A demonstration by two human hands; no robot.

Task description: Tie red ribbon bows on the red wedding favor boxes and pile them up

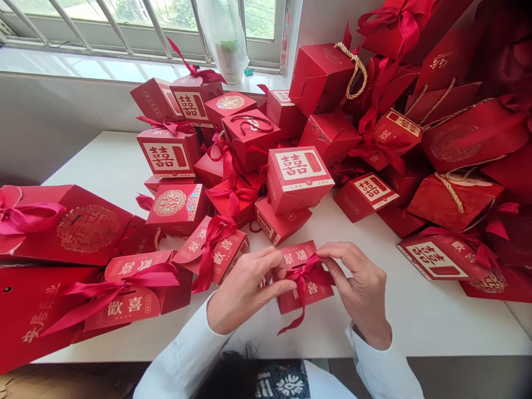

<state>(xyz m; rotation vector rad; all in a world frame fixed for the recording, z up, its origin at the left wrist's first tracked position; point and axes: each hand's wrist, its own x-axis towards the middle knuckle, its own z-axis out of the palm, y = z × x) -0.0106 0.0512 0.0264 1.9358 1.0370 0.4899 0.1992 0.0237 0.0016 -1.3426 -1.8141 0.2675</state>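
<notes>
A small red gift box [291,302] with gold and white characters lies on the white table in front of me. A dark pink ribbon [311,271] is tied in a bow on its top, one tail hanging over the near edge. At the left of the bow, my left hand [253,282] pinches a loop of the ribbon between thumb and fingers. My right hand [357,282] is closed on the ribbon at the bow's right side, thumb and index finger together.
Many red boxes [301,172] are piled behind and to the right on the white table [266,338]. Larger ribboned boxes [128,305] stand at the left. A barred window [174,16] and a sill [116,67] with a plastic-wrapped cup [230,61] are at the back.
</notes>
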